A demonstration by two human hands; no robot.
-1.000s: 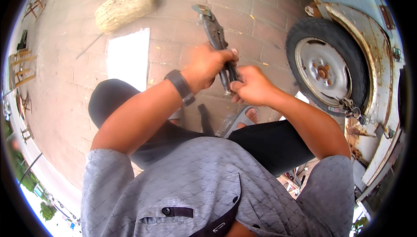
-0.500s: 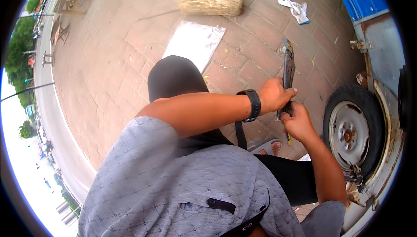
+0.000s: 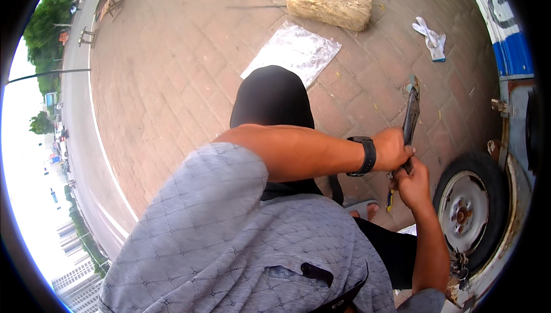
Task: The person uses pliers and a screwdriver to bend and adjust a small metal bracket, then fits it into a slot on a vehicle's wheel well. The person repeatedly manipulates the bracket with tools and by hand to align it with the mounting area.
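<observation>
In front of me, to the right, both hands grip a dark metal hand tool that looks like locking pliers (image 3: 411, 119), its jaw end pointing away from me. My left hand (image 3: 391, 149), below a black wristwatch (image 3: 363, 156), is closed around the handles. Close below it, my right hand (image 3: 412, 182) is closed on the handle end, fingers touching or nearly touching the left ones. A greyish piece shows at the jaws, too small to name. Under the right hand a thin yellow-and-dark item (image 3: 390, 201) sticks out; whether the hand holds it I cannot tell.
A vehicle wheel (image 3: 468, 212) on a rusty body stands close at right. On the brick paving lie a white glove (image 3: 430, 38), a clear plastic sheet (image 3: 298, 51) and a worn block (image 3: 329, 3) beside wooden pieces. My sandalled foot (image 3: 367, 208) is below the hands.
The view has shifted, so the ground objects and my hands appear farther right. Both hands keep their hold on the locking pliers, with little other change.
</observation>
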